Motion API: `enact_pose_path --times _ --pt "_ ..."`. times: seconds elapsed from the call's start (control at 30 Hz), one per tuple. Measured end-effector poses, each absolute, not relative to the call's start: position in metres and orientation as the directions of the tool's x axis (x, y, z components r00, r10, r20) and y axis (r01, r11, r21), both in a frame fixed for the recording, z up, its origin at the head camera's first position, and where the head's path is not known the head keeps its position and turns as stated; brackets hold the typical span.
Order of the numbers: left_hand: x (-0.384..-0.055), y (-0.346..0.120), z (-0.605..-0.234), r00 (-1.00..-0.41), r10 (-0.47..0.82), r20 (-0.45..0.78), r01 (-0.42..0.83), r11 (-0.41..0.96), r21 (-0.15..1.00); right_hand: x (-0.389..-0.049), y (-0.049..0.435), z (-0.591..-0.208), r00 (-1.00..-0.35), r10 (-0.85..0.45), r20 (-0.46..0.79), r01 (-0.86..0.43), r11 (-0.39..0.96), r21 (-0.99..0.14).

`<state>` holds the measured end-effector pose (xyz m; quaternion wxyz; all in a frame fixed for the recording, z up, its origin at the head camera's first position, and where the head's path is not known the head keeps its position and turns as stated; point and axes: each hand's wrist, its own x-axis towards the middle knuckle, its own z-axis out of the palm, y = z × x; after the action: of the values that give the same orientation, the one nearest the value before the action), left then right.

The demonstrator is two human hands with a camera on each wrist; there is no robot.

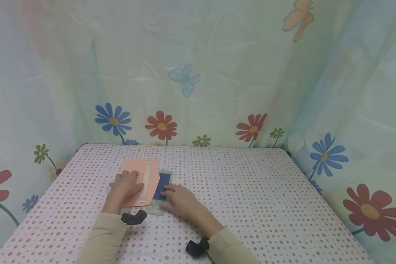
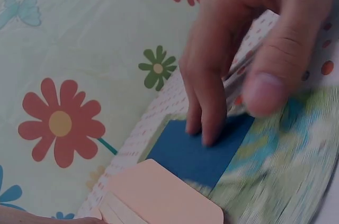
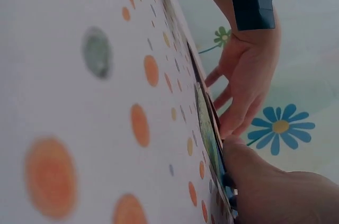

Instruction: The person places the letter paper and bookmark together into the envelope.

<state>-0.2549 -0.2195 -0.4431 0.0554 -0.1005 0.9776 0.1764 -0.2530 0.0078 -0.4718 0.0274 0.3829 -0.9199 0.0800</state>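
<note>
A pink card with angled corners (image 1: 130, 165) lies on the table at left of centre, a beige strip (image 1: 146, 181) running along it. My left hand (image 1: 123, 185) rests on this card, fingers spread and thumb near the strip. Partly under the card is a flat green-patterned piece (image 1: 156, 210) bearing a dark blue rectangle (image 2: 196, 150). My right hand (image 1: 181, 201) reaches to its right side; in the left wrist view, fingertips of that hand touch the blue rectangle while the thumb stays apart above the patterned surface. The card hides part of the patterned piece.
A white cloth with coloured dots covers the table (image 1: 244, 190). Behind and beside it hang pale curtains (image 1: 217, 47) printed with flowers and butterflies. Each wrist bears a black device, one at the left (image 1: 134, 217) and one at the right (image 1: 197, 248).
</note>
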Motion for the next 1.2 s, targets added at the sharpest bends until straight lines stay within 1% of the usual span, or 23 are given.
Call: enact_pose_path --times 0.17,0.23,0.33,0.43,0.57,0.67,0.77,1.0,1.2 --pt "-0.255 -0.219 -0.444 -0.972 -0.183 -0.147 -0.224 0.912 0.343 -0.257 0.011 -0.471 -0.774 -0.584 0.244 -0.618 0.781 -0.091" --pt "-0.255 -0.219 -0.444 -0.972 -0.183 -0.149 -0.225 0.912 0.343 -0.257 0.012 -0.473 -0.808 -0.524 0.270 -0.565 0.820 -0.097" --pt "-0.254 -0.218 -0.445 -0.971 -0.185 -0.150 -0.226 0.913 0.340 -0.257 0.012 -0.475 -0.863 -0.445 0.239 -0.480 0.870 -0.112" --pt "-0.254 -0.218 -0.445 -0.972 -0.185 -0.147 -0.224 0.916 0.333 -0.257 0.010 -0.477 -0.890 -0.423 0.169 -0.444 0.889 -0.115" --pt "-0.254 -0.218 -0.444 -0.971 -0.188 -0.150 -0.228 0.916 0.330 -0.258 0.009 -0.480 -0.885 -0.460 0.071 -0.465 0.875 -0.137" --pt "-0.254 -0.217 -0.443 -0.970 -0.189 -0.153 -0.231 0.915 0.330 -0.258 0.009 -0.481 -0.880 -0.475 0.031 -0.471 0.859 -0.202" --pt "-0.254 -0.216 -0.442 -0.969 -0.189 -0.156 -0.232 0.916 0.329 -0.259 0.010 -0.482 -0.877 -0.478 0.046 -0.471 0.837 -0.279" --pt "-0.255 -0.216 -0.440 -0.968 -0.196 -0.155 -0.237 0.918 0.318 -0.262 0.014 -0.479 -0.859 -0.490 0.148 -0.496 0.724 -0.481" --pt "-0.255 -0.216 -0.440 -0.966 -0.196 -0.166 -0.241 0.917 0.318 -0.264 0.015 -0.482 -0.860 -0.473 0.192 -0.497 0.688 -0.528"
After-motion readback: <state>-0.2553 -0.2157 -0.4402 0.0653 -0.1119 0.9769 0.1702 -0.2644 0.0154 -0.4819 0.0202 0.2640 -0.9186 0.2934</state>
